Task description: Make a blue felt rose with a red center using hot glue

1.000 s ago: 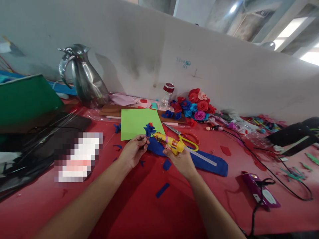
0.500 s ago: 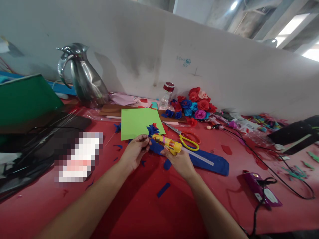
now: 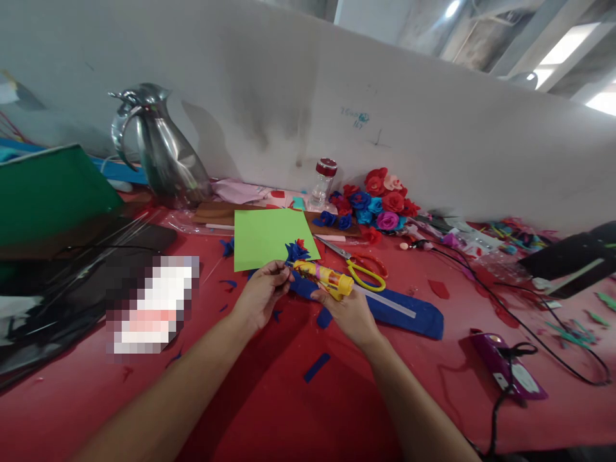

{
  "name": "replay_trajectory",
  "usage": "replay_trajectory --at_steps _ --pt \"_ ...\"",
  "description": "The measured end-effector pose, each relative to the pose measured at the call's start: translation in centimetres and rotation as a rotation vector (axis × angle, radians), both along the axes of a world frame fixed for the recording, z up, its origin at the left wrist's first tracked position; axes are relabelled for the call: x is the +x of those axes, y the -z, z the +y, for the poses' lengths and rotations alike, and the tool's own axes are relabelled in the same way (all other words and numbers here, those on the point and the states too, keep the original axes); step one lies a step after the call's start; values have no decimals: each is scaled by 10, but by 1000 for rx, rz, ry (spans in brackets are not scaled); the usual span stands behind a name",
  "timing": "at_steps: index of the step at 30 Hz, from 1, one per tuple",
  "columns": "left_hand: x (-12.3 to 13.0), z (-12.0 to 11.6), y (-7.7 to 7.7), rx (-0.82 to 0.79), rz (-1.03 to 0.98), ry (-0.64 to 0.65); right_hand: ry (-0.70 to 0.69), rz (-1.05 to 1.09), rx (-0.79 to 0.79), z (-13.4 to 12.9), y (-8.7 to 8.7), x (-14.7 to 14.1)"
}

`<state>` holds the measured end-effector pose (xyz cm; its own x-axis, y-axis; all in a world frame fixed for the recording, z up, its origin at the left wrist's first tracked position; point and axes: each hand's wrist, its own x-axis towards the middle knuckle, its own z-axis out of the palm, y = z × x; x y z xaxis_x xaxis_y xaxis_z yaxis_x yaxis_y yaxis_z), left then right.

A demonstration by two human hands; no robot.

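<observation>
My left hand pinches the base of a small blue paper flower with a bit of red at its top. My right hand is wrapped around a yellow hot glue gun, a clear glue stick jutting from its back end. The gun's nozzle points left and lies right by the flower's base; whether they touch I cannot tell. Behind the flower lies a light green paper sheet. Blue material is spread under and beyond my right hand. Scissors with yellow and red handles lie just behind the gun.
A steel jug stands at the back left, a red-lidded glass jar at the wall. Finished paper flowers are heaped behind the scissors. A purple device with black cords lies at right. Blue scraps dot the red table.
Almost nothing differs. The flower and the glue gun have shifted very slightly to the right, and both hands keep their hold.
</observation>
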<state>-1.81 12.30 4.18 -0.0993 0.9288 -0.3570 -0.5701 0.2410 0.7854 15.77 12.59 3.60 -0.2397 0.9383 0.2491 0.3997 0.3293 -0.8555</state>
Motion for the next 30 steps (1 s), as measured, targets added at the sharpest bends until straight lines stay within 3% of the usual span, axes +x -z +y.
replay_trajectory --at_steps 30 --pt "-5 2 -4 37 -14 -11 80 -56 -43 3 -3 5"
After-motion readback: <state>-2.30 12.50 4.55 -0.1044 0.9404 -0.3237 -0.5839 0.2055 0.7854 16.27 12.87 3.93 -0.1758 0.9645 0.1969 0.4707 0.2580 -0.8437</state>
